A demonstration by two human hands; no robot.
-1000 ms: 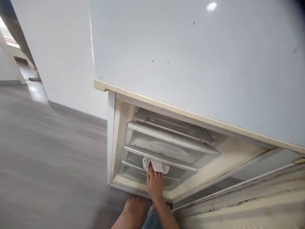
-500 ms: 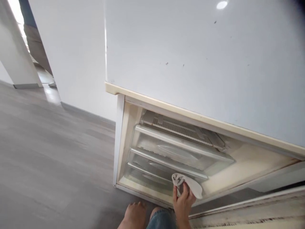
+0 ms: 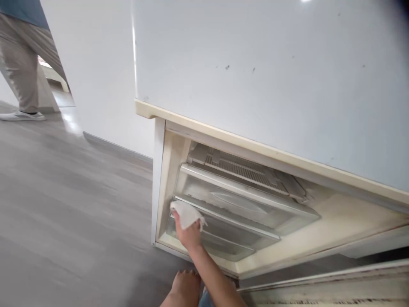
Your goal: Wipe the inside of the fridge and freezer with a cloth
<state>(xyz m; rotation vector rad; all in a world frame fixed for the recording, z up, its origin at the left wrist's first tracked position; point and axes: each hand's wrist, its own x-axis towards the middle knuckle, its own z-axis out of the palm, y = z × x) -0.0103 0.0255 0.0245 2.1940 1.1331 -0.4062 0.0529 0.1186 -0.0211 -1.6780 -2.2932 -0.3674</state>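
Pressing a white cloth point(image 3: 187, 214) to the left end of the freezer drawers point(image 3: 236, 213), the right hand point(image 3: 191, 236) has its grip clamped on it. Grime at three o'clock on the liner looks unwiped; the left hand is out of view.

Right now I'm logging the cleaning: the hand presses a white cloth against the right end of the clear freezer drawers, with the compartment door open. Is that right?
Not quite. In the head view the hand presses the white cloth against the left end of the clear freezer drawers, near the compartment's left wall. The rest stands.
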